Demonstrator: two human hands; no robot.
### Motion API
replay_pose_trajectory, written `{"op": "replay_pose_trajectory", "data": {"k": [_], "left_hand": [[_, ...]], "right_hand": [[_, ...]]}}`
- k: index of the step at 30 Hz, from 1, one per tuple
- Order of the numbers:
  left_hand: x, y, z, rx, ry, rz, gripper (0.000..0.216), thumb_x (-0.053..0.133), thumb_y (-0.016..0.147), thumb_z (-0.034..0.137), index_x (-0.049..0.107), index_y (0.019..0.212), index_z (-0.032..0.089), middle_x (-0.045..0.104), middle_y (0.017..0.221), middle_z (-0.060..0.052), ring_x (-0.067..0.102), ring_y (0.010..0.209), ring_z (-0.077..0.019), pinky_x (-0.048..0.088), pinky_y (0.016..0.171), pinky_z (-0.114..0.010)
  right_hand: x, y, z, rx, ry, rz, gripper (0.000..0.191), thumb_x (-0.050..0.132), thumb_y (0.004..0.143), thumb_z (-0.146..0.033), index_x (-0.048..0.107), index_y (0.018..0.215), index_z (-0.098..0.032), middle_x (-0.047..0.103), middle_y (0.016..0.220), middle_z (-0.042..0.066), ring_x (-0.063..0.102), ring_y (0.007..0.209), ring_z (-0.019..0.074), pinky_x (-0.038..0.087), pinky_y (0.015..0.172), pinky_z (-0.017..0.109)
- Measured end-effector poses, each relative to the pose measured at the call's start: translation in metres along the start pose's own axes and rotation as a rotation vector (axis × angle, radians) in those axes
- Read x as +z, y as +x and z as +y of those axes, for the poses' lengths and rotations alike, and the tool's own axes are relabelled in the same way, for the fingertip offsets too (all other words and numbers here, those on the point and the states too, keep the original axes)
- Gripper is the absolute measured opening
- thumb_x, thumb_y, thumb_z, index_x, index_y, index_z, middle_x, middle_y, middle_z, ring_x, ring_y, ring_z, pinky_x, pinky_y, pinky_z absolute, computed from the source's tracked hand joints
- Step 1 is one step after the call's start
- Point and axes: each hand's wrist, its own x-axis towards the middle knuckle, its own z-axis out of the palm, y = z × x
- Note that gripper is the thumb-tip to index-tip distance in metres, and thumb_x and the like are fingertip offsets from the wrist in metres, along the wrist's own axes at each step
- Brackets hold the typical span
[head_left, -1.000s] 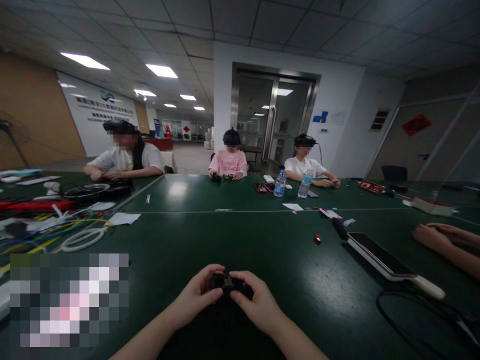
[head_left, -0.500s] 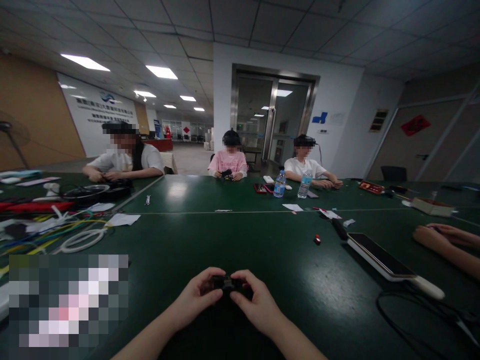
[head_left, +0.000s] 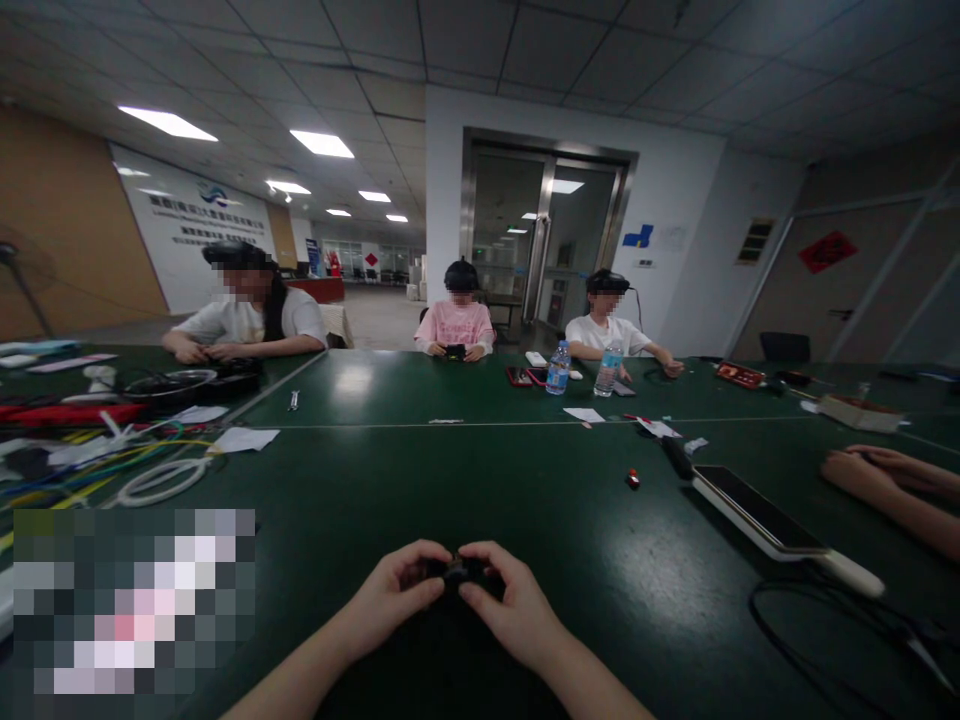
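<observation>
Gripping a small black part (head_left: 454, 570) between them, the left hand (head_left: 394, 595) and the right hand (head_left: 510, 605) are meeting at the 6 o'clock edge of the green table (head_left: 465, 480). Both hands are curling fingers and thumbs shut around the part, which is sitting just above the tabletop and is mostly hidden by the fingers. A small red piece (head_left: 634, 479) is lying well apart at 1 o'clock from the hands. A long phone (head_left: 757, 510) is lying flat at 2 o'clock, and a black cable (head_left: 810, 610) is looping near it at 3 o'clock. A white coil (head_left: 157, 478) is resting among coloured wires at 10 o'clock. 2 water bottles (head_left: 557, 367) are standing upright far off at 12 o'clock. Another person's hands (head_left: 862, 472) are resting on the table at the right edge.
</observation>
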Motion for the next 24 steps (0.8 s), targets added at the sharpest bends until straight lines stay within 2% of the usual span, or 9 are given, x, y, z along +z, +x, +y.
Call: {"op": "replay_pose_trajectory", "data": {"k": [7,13,20,24], "left_hand": [[0.0014,-0.0006,0.0038,-0.035,-0.017,0.021,0.032,0.065,0.070,0.031,0.057,0.099,0.022,0.058,0.085,-0.001,0.052,0.067,-0.0131,0.043,0.061,-0.027],[-0.0003,-0.0016,0.0044,0.014,0.005,-0.029,0.024,0.061,0.074,0.030,0.061,0.098,0.023,0.054,0.100,-0.002,0.052,0.074,-0.0139,0.044,0.062,-0.026],[-0.0023,-0.0001,-0.0037,-0.012,-0.006,-0.009,0.029,0.062,0.074,0.029,0.057,0.102,0.023,0.058,0.093,-0.002,0.053,0.074,-0.0149,0.043,0.063,-0.028],[-0.0002,-0.0011,-0.0010,-0.029,-0.019,0.016,0.034,0.063,0.073,0.030,0.053,0.105,0.025,0.059,0.096,-0.003,0.055,0.078,-0.0172,0.044,0.064,-0.029]], "right_hand": [[0.0006,0.0008,0.0022,-0.001,-0.022,-0.010,0.028,0.057,0.074,-0.020,0.059,0.101,-0.027,0.062,0.102,0.001,0.056,0.096,0.0202,0.042,0.084,0.034],[0.0002,0.0001,0.0006,0.008,-0.024,-0.016,0.030,0.057,0.075,-0.021,0.057,0.103,-0.028,0.062,0.103,0.000,0.056,0.097,0.0197,0.042,0.084,0.034],[-0.0003,-0.0004,-0.0018,0.002,-0.017,-0.011,0.029,0.057,0.074,-0.020,0.058,0.102,-0.027,0.062,0.101,0.001,0.056,0.095,0.0199,0.042,0.083,0.034],[-0.0002,-0.0008,-0.0014,-0.003,0.013,0.008,0.033,0.058,0.073,-0.020,0.056,0.105,-0.026,0.062,0.103,0.002,0.056,0.097,0.0200,0.042,0.085,0.034]]}}
